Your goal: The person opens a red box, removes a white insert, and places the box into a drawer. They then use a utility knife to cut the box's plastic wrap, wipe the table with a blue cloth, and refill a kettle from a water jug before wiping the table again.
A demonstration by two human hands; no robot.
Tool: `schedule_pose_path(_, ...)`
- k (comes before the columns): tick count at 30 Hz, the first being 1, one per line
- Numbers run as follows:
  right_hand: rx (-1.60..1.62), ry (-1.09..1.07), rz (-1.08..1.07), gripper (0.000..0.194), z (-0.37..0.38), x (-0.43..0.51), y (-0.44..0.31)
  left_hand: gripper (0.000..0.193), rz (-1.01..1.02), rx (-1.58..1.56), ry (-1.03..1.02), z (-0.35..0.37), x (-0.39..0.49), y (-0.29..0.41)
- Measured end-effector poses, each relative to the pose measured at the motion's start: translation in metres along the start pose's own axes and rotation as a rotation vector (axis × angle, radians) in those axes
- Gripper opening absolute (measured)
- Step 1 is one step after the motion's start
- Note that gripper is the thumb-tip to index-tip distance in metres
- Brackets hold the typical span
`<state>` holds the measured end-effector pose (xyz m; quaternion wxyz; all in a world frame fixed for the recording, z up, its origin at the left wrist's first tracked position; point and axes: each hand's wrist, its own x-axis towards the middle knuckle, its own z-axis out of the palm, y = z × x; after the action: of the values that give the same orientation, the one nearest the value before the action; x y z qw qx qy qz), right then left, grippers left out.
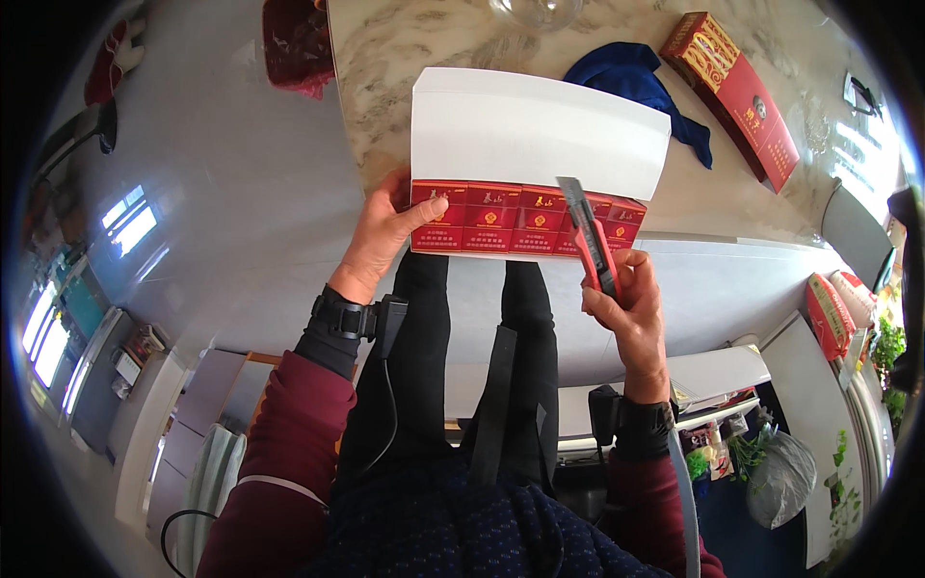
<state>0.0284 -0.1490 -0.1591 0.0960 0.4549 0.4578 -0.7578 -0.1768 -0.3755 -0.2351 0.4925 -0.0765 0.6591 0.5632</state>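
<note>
My left hand (386, 224) grips the left end of a white-lined carton (538, 130), thumb laid over the front. The carton's flap stands raised, and a row of several red cigarette packs (491, 217) with gold emblems and writing shows inside. My right hand (629, 311) holds a red and black utility knife (596, 249). Its blade is out and points up, in front of the packs at the right part of the row. Whether the blade touches a pack I cannot tell.
On the marble-patterned table (390, 87) lie a dark blue cloth (629, 72) and a red and gold carton (741, 101). A clear glass dish (537, 11) is at the far edge. A dark red stool (296, 43) stands left of the table. Behind me at right is a grey plastic bag (780, 480).
</note>
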Motion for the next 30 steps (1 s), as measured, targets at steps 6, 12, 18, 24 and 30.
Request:
schedule_pose_path(6, -0.094, 0.015, -0.007, 0.044, 0.026, 0.006, -0.011, 0.069, -0.053, 0.054, 0.023, -0.005, 0.004, -0.001)
schedule_pose_path(12, -0.024, 0.125, -0.078, 0.04, 0.043, 0.009, 0.0, 0.064, 0.072, 0.087, -0.015, -0.008, 0.004, 0.0)
schedule_pose_path(18, -0.048, 0.271, -0.123, 0.032, 0.029, 0.014, 0.003, 0.06, -0.049, 0.141, -0.057, -0.013, 0.007, 0.002)
schedule_pose_path(24, -0.09, 0.532, -0.241, 0.021, 0.003, 0.025, 0.023, 0.057, 0.028, 0.169, -0.09, -0.017, 0.014, 0.003)
schedule_pose_path(30, -0.125, 0.562, -0.311, 0.038, -0.038, 0.054, 0.035, 0.05, 0.003, 0.173, -0.121, -0.02, 0.02, 0.001)
